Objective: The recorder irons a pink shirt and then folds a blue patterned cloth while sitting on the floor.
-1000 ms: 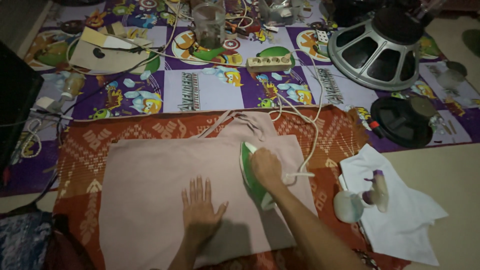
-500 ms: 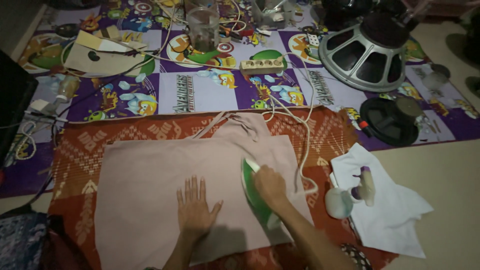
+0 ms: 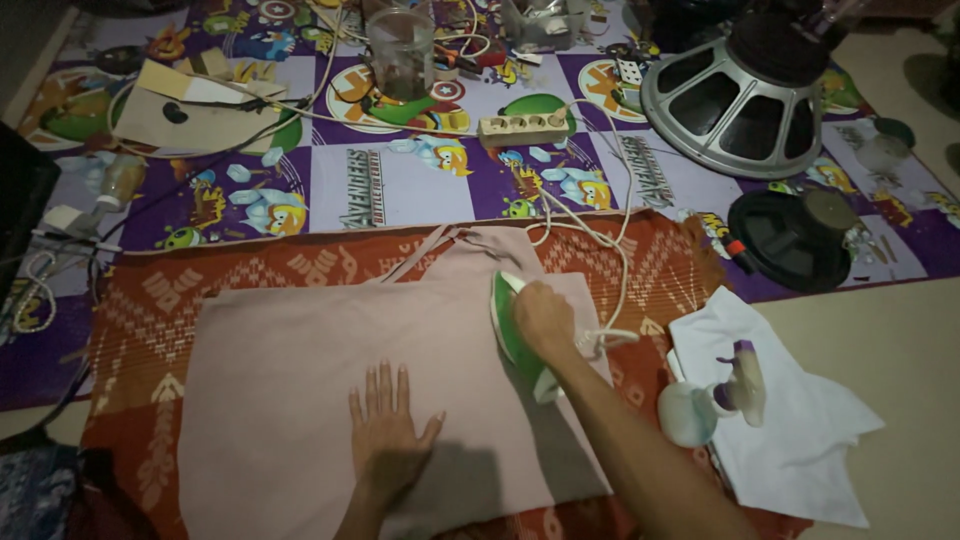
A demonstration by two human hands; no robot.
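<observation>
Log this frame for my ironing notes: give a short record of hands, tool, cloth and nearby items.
Right hand: grips the green iron on the pink cloth
Left hand: flat on the pink cloth, fingers spread
Under cloth: red patterned mat
Cord: white cord towards the power strip
Right side: spray bottle on white cloth

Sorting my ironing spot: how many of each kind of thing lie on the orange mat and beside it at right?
Irons: 1
Pink cloths: 1
White cloths: 1
Spray bottles: 1
Total: 4
</observation>
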